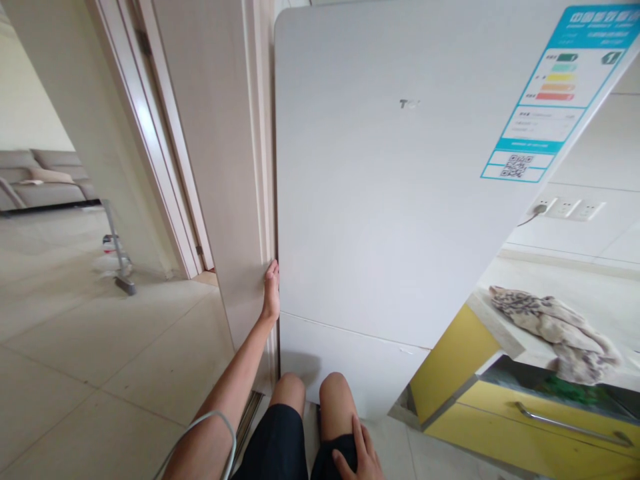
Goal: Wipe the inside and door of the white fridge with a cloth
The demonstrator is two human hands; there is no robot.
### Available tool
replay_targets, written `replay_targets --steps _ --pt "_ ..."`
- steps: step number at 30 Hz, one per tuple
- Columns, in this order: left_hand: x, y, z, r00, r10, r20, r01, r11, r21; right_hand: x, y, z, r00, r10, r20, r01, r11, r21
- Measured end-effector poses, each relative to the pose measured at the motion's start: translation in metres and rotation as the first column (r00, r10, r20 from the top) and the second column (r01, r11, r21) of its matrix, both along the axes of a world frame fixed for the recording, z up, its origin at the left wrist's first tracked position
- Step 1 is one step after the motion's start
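Note:
A tall white refrigerator (pixel 390 200) fills the middle of the view, with an energy label (pixel 555 93) at its upper right. My left hand (pixel 271 290) reaches up to the left edge of the fridge door, fingers hooked into the gap between the door and the pale wooden panel (pixel 225 167) beside it. My right hand (pixel 361 457) lies flat on my right thigh, fingers spread, holding nothing. My bare knees (pixel 313 393) are just in front of the lower fridge door.
A yellow cabinet (pixel 500 413) with a metal drawer handle stands to the right, a crumpled patterned cloth (pixel 550 327) on its counter. Wall sockets (pixel 565 208) sit above. To the left, a doorway opens onto a tiled floor (pixel 75 333), a grey sofa (pixel 40 180) and a mop.

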State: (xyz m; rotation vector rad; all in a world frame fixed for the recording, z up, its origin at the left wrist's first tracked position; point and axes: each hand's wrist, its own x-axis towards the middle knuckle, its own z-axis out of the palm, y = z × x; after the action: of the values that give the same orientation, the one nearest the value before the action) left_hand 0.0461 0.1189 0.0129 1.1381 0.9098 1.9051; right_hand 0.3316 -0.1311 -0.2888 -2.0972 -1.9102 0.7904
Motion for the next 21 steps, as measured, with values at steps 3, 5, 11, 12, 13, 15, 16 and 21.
replay_targets --steps 3,5,11,12,13,15,16,21 --pt "-0.004 0.005 0.004 0.999 -0.038 -0.013 0.037 0.998 -0.045 0.001 -0.001 -0.001 1.000 -0.012 0.006 0.012 1.000 -0.020" --pt "-0.010 0.012 0.010 0.998 -0.064 -0.016 0.062 0.993 -0.095 -0.003 -0.003 0.000 0.999 -0.043 0.025 0.043 0.999 0.019" --pt "-0.025 0.021 0.029 0.985 -0.167 -0.051 0.153 0.966 -0.206 -0.014 -0.007 0.010 0.996 -0.088 -0.021 0.090 0.990 0.110" --pt "-0.027 0.019 0.030 0.981 -0.183 -0.059 0.167 0.963 -0.211 -0.014 -0.007 0.010 0.995 -0.088 -0.037 0.092 0.988 0.120" --pt "-0.028 0.017 0.030 0.978 -0.195 -0.075 0.175 0.961 -0.215 -0.013 -0.007 0.010 0.995 -0.088 -0.051 0.094 0.987 0.132" --pt "-0.029 0.012 0.029 0.973 -0.197 -0.124 0.167 0.962 -0.218 -0.011 -0.007 0.008 0.994 -0.084 -0.073 0.094 0.984 0.150" --pt "-0.029 0.010 0.028 0.971 -0.188 -0.150 0.153 0.964 -0.219 -0.010 -0.007 0.007 0.993 -0.083 -0.084 0.095 0.984 0.153" --pt "-0.024 0.005 0.026 0.970 -0.123 -0.211 0.075 0.972 -0.224 -0.005 -0.006 -0.004 0.979 -0.086 -0.183 0.110 0.986 0.129"
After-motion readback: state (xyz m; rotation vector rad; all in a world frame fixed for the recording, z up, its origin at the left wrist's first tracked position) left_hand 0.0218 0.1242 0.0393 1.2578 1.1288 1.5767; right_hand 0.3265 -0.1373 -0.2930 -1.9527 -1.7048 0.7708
